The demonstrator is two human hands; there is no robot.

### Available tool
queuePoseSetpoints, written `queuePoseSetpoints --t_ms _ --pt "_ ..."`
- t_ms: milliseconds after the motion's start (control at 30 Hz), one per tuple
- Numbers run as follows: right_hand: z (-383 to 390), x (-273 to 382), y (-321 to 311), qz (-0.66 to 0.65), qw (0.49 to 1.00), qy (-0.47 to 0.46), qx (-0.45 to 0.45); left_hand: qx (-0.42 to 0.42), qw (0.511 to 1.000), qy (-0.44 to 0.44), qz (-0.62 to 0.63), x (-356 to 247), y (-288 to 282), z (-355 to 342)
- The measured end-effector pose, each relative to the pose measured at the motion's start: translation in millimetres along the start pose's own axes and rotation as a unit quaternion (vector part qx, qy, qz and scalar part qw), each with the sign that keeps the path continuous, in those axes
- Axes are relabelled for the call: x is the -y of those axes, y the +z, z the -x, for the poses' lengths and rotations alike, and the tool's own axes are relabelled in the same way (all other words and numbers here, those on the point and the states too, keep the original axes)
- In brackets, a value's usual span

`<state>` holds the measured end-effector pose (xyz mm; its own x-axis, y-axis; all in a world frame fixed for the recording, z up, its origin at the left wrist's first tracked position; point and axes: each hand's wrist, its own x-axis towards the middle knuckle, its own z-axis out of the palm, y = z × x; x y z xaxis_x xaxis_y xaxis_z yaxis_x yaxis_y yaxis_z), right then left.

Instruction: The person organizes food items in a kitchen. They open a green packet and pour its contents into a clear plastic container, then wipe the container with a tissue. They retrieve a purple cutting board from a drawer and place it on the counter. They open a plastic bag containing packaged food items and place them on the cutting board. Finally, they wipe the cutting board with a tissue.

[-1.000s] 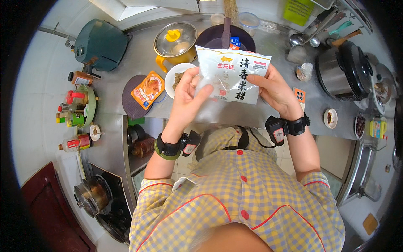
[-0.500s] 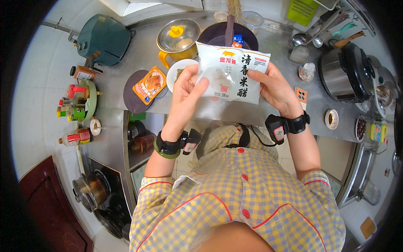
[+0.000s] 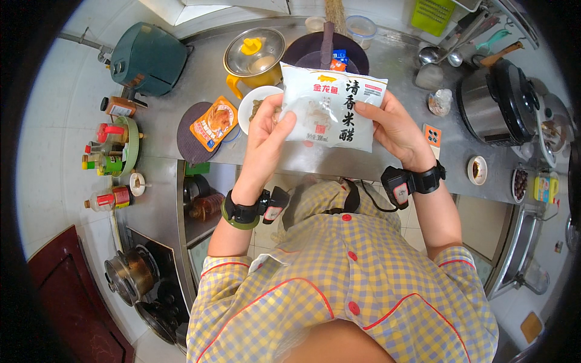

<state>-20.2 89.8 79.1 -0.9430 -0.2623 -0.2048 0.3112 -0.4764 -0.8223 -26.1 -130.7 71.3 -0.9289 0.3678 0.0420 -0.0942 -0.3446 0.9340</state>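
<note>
Both hands hold up a white plastic vinegar pouch [image 3: 321, 109] with dark and red print, its front facing me, above the near edge of the counter. My left hand [image 3: 269, 124] grips its left side, thumb on the front and fingers behind. On the right side my right hand [image 3: 396, 127] pinches it the same way, the thumb lying over the print. Behind my left hand stands a white bowl [image 3: 247, 107] with greenish-brown food in it, partly covered. Beyond the pouch is a dark frying pan [image 3: 302, 54] with small packets inside, its handle upright in view.
An orange food packet [image 3: 214, 124] lies on a dark round board [image 3: 187, 142]. Near the back sits a yellow-handled pot [image 3: 263, 75] with a glass lid. A green air fryer [image 3: 148, 57] stands left, a black pressure cooker [image 3: 493, 106] right. Bottles line the left counter.
</note>
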Motion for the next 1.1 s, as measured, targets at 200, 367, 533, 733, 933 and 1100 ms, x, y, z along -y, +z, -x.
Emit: queuePoseSetpoints --t_ms 200,367,533,733,933,1100 --pt "1.4 0.4 0.5 0.001 1.000 -0.004 0.003 0.004 1.000 0.001 -0.003 1.2 -0.3 0.7" --pt "1.7 0.0 -1.0 -0.003 1.000 -0.004 0.014 0.000 1.000 0.013 -0.023 4.7 -2.2 0.7" --pt "1.1 -0.7 -2.1 -0.002 1.000 -0.001 0.011 -0.003 1.000 0.000 -0.005 4.0 -0.6 1.3" --pt "1.4 0.0 -3.0 0.012 1.000 0.004 0.009 0.007 1.000 -0.002 0.005 6.3 -2.7 0.6" --pt "0.9 -2.4 -4.4 0.033 0.999 -0.027 0.012 -0.018 1.000 -0.005 -0.001 9.4 -3.3 0.2" --pt "-0.2 -1.3 -6.7 0.059 0.997 -0.039 0.020 -0.015 1.000 -0.012 -0.003 7.0 -1.3 -1.6"
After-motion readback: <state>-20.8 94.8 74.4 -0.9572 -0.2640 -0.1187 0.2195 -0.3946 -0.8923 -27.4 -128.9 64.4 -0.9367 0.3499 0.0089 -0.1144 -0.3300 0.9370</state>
